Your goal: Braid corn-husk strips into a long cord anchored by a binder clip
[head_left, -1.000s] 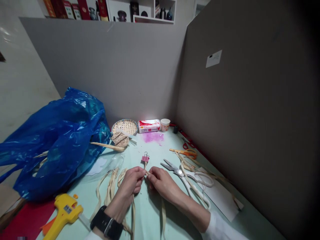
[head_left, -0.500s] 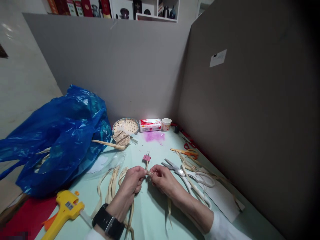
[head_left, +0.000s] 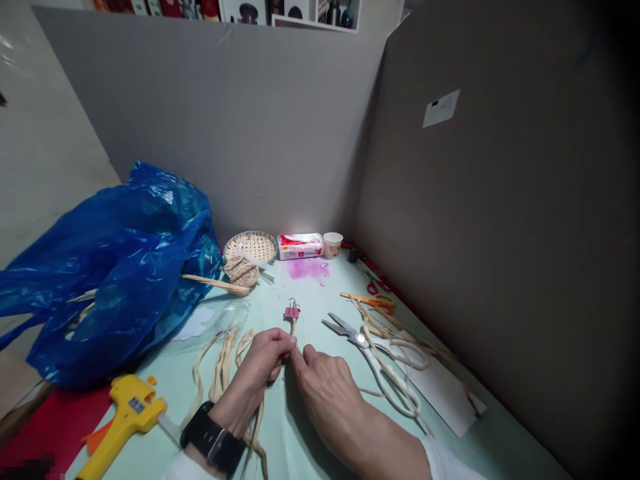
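Observation:
A pink binder clip (head_left: 292, 311) grips the upper end of a thin twisted cord (head_left: 293, 326) of pale dried plant strips, perhaps corn husk. Just below the clip, my left hand (head_left: 265, 360) pinches this cord between thumb and index finger. Strips trail down beneath that hand. My right hand (head_left: 327, 393) has its index fingertip at the same spot, touching or nearly touching the left fingertips. Its other fingers curl inward, and a thin strip (head_left: 371, 392) comes out at its right side. The back of the hand hides the exact hold.
White-handled scissors (head_left: 361, 340) lie right, with orange scissors (head_left: 370, 301) behind. Loose strips (head_left: 225, 367) lie left, near a yellow glue gun (head_left: 133, 410) and a blue plastic bag (head_left: 125, 267). A woven basket (head_left: 255, 247), tissue pack (head_left: 300, 247) and paper cup (head_left: 333, 245) stand behind.
My right hand has turned from a fingertip pinch to back-up with the index finger stretched toward the cord. My left hand keeps its pinch. The view has tilted slightly downward.

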{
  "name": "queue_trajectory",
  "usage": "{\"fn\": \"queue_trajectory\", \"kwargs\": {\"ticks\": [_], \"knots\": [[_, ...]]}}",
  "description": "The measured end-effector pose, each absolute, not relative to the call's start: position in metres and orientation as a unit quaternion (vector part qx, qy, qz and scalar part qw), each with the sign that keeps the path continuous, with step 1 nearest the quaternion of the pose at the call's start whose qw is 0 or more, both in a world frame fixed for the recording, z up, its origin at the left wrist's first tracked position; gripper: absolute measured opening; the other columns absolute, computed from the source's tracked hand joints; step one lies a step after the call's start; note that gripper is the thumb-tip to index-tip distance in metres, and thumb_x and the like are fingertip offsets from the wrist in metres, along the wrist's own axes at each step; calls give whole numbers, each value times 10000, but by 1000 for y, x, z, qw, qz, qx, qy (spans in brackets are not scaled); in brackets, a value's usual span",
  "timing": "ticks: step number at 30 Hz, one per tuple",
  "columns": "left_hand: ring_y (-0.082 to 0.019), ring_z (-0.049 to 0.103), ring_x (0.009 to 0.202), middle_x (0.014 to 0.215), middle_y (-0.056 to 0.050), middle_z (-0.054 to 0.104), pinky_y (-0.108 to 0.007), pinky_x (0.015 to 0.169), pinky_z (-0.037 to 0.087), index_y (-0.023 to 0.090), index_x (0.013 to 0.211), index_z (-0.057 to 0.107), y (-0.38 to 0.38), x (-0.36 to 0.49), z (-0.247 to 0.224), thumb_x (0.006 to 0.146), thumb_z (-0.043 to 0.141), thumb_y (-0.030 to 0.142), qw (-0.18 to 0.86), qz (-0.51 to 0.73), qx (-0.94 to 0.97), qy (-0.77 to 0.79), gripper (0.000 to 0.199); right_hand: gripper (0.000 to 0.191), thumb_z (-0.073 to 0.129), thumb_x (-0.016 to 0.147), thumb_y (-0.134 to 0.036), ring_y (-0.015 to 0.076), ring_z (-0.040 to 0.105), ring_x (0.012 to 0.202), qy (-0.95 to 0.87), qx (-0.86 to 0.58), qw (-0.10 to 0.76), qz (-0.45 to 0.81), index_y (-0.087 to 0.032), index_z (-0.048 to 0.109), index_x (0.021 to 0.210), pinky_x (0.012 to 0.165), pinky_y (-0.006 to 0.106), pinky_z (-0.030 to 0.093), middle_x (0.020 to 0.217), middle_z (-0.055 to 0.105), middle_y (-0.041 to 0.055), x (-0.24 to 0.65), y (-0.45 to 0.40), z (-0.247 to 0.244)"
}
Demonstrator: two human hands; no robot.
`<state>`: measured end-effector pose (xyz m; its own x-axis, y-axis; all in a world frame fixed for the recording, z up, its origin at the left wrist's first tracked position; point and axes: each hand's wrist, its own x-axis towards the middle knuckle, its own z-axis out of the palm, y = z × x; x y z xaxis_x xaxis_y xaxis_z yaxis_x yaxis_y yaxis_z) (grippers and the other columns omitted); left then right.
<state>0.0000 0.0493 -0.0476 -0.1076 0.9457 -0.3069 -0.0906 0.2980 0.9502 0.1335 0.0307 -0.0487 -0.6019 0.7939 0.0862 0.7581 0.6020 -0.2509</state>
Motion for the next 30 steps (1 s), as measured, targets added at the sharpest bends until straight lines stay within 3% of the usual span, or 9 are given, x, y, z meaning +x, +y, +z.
{"fn": "queue_trajectory", "kwargs": {"ticks": [5, 8, 11, 13, 18, 21, 23, 27, 30], "knots": [[-53, 306, 385, 421, 80, 428, -203, 405, 188, 167, 564, 558, 47, 4, -49, 573, 663, 253, 508, 479, 399, 595, 137, 350, 471, 798, -50, 282, 608, 778, -902, -416, 82, 85, -80, 587, 1127, 643, 369, 385, 953, 644, 188, 139, 30, -41], [-85, 435, 499, 497, 42, 523, -203, 489, 303, 153, 555, 580, 47, 6, -51, 592, 670, 226, 475, 490, 422, 597, 121, 190, 496, 846, -174, 236, 607, 664, -900, -411, 93, 115, -122, 672, 895, 590, 332, 332, 816, 683, 148, 145, 36, -28], [-91, 458, 517, 519, 38, 537, -212, 508, 334, 146, 562, 587, 47, 4, -54, 662, 658, 196, 472, 476, 434, 601, 133, 359, 476, 906, -318, 167, 549, 521, -883, -426, 112, 161, -157, 658, 641, 529, 299, 277, 601, 653, 87, 154, 50, -16], [-82, 452, 494, 541, 49, 530, -212, 490, 349, 146, 590, 577, 47, 2, -58, 747, 647, 192, 478, 456, 437, 610, 179, 431, 460, 926, -344, 141, 529, 489, -873, -429, 121, 197, -167, 646, 580, 516, 274, 282, 527, 625, 48, 163, 64, -10], [-89, 543, 561, 699, 32, 592, -236, 527, 469, 134, 770, 601, 47, -3, -66, 891, 597, 296, 476, 420, 443, 633, 202, 375, 481, 915, -320, 152, 572, 563, -864, -426, 131, 235, -157, 681, 643, 575, 252, 348, 590, 656, 33, 182, 88, 0], [-118, 607, 663, 823, -6, 644, -278, 602, 522, 131, 899, 628, 49, -4, -70, 898, 590, 311, 470, 421, 446, 635, 185, 193, 533, 872, -263, 223, 594, 845, -853, -451, 180, 192, -125, 664, 905, 726, 286, 365, 917, 686, 119, 173, 86, 1], [-137, 629, 725, 895, -25, 660, -304, 645, 539, 133, 960, 632, 50, -3, -72, 898, 590, 315, 466, 426, 447, 633, 197, 237, 545, 849, -209, 241, 563, 970, -852, -446, 203, 183, -120, 600, 1062, 793, 301, 358, 1077, 640, 156, 158, 80, -5], [-154, 642, 770, 957, -40, 667, -321, 669, 547, 135, 1012, 632, 50, -3, -74, 898, 588, 330, 457, 432, 453, 632, 231, 254, 505, 830, -134, 187, 579, 768, -857, -417, 200, 227, -132, 556, 1079, 659, 259, 367, 897, 656, 98, 130, 72, -28], [-149, 641, 755, 930, -34, 667, -317, 663, 547, 133, 989, 634, 49, -3, -75, 901, 584, 332, 446, 427, 463, 635, 223, 285, 462, 819, -100, 172, 570, 717, -838, -434, 212, 253, -124, 512, 1099, 615, 245, 359, 850, 646, 77, 124, 74, -42]]}}
